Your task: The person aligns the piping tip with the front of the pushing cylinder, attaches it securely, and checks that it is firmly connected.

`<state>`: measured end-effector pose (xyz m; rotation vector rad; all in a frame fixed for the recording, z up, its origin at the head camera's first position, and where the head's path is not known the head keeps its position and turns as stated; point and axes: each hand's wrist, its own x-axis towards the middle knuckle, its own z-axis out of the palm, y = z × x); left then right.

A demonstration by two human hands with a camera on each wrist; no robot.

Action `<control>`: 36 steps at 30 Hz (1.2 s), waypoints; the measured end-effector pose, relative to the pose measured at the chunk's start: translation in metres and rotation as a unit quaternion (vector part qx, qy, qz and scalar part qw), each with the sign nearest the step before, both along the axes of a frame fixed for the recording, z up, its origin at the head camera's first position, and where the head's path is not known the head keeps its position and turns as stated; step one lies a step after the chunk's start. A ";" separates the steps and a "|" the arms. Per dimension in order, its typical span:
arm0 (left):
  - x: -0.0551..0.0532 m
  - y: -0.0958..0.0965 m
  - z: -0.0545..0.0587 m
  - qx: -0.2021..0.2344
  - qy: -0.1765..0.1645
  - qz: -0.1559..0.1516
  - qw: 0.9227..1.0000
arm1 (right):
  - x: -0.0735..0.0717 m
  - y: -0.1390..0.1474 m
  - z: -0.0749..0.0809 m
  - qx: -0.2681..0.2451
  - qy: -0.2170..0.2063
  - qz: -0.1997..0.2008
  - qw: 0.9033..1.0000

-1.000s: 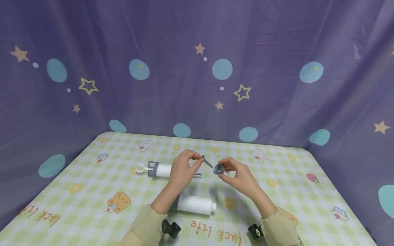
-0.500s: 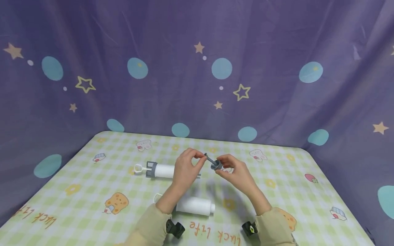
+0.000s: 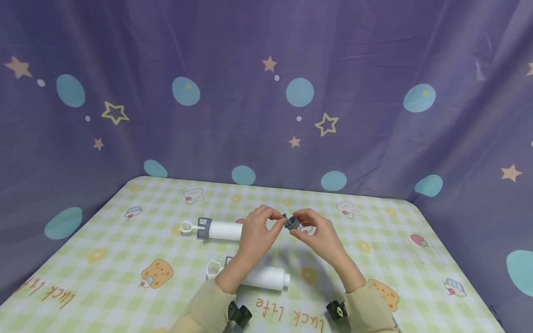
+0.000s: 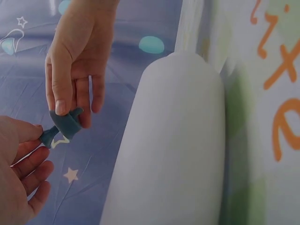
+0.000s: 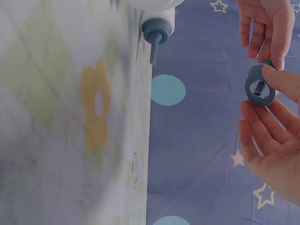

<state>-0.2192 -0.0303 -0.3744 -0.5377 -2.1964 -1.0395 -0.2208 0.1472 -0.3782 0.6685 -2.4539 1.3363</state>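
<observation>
Above the table my left hand (image 3: 259,236) pinches a small grey nozzle (image 4: 48,138) by its wide end, between thumb and index finger. Facing it, my right hand (image 3: 324,236) holds a grey ring-shaped cap (image 3: 293,223) by its rim with thumb and fingers. The nozzle's narrow tube (image 5: 258,88) shows inside the cap's opening in the right wrist view. In the left wrist view, its tip sticks out past the cap's far side. Behind my left forearm lies a white plunger syringe (image 3: 268,278), with a second white syringe (image 3: 225,230) farther back.
Each syringe has a white pull handle at its left end. The farther one carries a grey cap with a thin nozzle (image 5: 154,49), seen in the right wrist view. A checked cloth (image 3: 187,300) covers the table, and a purple curtain (image 3: 266,152) hangs behind it.
My left hand has moved right toward the right hand. The nozzle, earlier apart from the cap, has gone into its opening. The right hand has shifted slightly left.
</observation>
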 end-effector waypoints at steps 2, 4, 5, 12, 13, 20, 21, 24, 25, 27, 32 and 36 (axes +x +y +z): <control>0.000 0.000 0.000 -0.001 0.000 -0.002 1.000 | 0.000 0.001 0.001 -0.003 0.001 -0.005 1.000; 0.000 0.000 -0.001 -0.003 -0.003 -0.005 1.000 | 0.000 0.001 0.002 -0.003 0.003 -0.005 1.000; 0.001 0.000 -0.001 -0.003 -0.004 -0.006 1.000 | 0.000 0.001 0.002 -0.001 0.006 -0.004 1.000; 0.002 0.002 -0.001 -0.011 -0.015 -0.016 1.000 | 0.000 0.000 0.003 -0.006 0.018 -0.011 1.000; 0.002 0.003 -0.001 -0.013 -0.018 -0.017 1.000 | 0.000 -0.001 0.003 -0.008 0.019 -0.013 1.000; 0.003 0.003 -0.002 -0.029 -0.022 -0.027 0.999 | 0.001 -0.001 0.003 -0.014 0.013 -0.013 1.000; 0.003 0.003 -0.001 -0.031 -0.023 -0.029 0.999 | 0.001 -0.001 0.003 -0.014 0.012 -0.012 1.000; 0.003 0.003 -0.002 -0.036 -0.023 -0.032 0.999 | 0.001 -0.002 0.003 -0.017 0.014 -0.006 1.000; 0.003 0.003 -0.002 -0.036 -0.023 -0.033 0.999 | 0.001 -0.002 0.003 -0.019 0.016 -0.003 1.000; 0.003 0.003 -0.001 -0.037 -0.019 -0.035 0.999 | 0.000 -0.002 0.003 -0.022 0.020 0.002 1.000; 0.004 0.003 -0.001 -0.033 -0.014 -0.039 0.999 | -0.002 -0.003 0.002 -0.022 0.022 0.007 0.999; 0.004 0.005 -0.001 -0.031 -0.015 -0.050 0.998 | -0.001 -0.002 -0.002 -0.013 0.016 0.000 1.000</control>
